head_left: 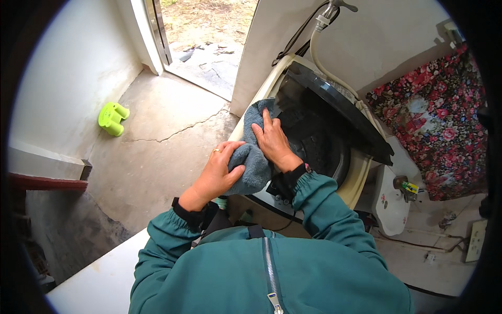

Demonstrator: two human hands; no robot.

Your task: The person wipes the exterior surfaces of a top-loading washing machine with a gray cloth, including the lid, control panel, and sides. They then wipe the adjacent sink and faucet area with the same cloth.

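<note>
A grey-blue plush cloth lies bunched at the near left rim of a top-loading washing machine. My left hand grips the bunched end from the left, thumb on top. On the cloth's far, flatter part rests my right hand, fingers extended and pressing it against the machine's left edge. The dark lid of the machine stands raised on the far right side, and the drum opening below it is dark inside. Part of the control panel shows beneath my right wrist.
A green plastic stool stands by the left wall. A doorway opens outdoors ahead. A tap with a pale hose is above the machine. At right are a white washbasin and a floral cloth. A white surface lies at lower left.
</note>
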